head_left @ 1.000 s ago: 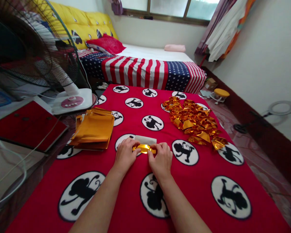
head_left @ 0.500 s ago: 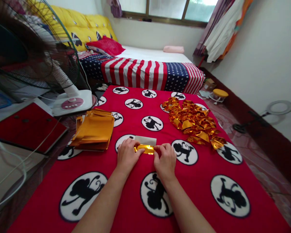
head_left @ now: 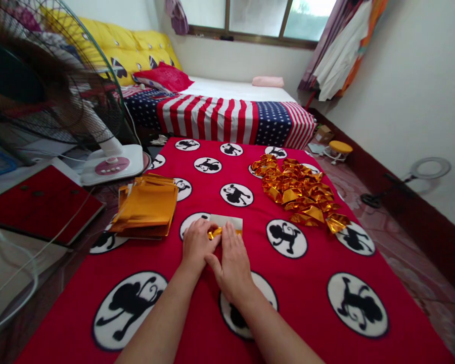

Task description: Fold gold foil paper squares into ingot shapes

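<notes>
A sheet of gold foil paper (head_left: pixel 227 221) lies on the red cloth in front of me, its pale grey back up and its near part folded over to show gold. My left hand (head_left: pixel 199 242) is closed on the left end of the fold, thumb and fingers at the shiny edge. Across the fold lies my right hand (head_left: pixel 233 263), flat, with fingers stretched forward and thumb apart. It covers most of the gold strip. To the left is a stack of gold sheets (head_left: pixel 147 202). Folded gold foil pieces (head_left: pixel 299 189) lie heaped at the right.
The cloth (head_left: pixel 174 313) has black monkey figures in white circles. An electric fan (head_left: pixel 111 164) stands at the left, its blades blurred. Beyond the cloth is a bed (head_left: pixel 220 119) with a striped and starred cover. A yellow stool (head_left: pixel 340 147) is on the floor at the right.
My right hand has moved left from the fold's right end and now lies flat over the foil paper. My left hand stays at the left end. The view has shifted slightly.
</notes>
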The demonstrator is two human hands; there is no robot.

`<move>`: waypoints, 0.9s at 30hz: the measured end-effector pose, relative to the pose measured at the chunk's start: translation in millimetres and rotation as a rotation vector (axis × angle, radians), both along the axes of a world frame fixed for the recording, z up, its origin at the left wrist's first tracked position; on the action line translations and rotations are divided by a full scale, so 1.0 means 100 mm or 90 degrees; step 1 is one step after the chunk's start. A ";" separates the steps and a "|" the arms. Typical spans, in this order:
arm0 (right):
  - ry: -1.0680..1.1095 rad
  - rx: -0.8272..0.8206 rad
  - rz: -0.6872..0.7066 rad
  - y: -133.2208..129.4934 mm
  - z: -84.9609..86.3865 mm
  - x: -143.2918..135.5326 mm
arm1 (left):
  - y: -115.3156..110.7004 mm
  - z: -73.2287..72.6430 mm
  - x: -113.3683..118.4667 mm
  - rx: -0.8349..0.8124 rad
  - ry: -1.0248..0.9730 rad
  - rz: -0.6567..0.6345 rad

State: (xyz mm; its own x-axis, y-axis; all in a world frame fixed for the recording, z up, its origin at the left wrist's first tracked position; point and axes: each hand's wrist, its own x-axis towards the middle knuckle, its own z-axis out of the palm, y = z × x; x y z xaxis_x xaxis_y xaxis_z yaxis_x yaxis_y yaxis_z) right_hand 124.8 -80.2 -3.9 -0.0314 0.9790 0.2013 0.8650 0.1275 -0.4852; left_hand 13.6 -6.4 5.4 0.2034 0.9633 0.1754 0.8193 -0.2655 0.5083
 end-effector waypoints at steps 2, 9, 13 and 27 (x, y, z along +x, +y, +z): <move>-0.051 -0.011 -0.018 -0.05 0.02 0.10 | 0.00 -0.01 0.00 0.008 -0.010 -0.001; -0.128 -0.035 -0.026 -0.13 0.08 0.23 | -0.01 0.04 -0.01 0.021 -0.028 0.037; -0.123 -0.033 -0.028 -0.13 0.05 0.21 | -0.15 0.15 0.13 0.115 -0.112 -0.024; -0.144 -0.045 -0.027 -0.14 0.07 0.20 | -0.15 -0.07 0.11 -0.042 0.060 -0.288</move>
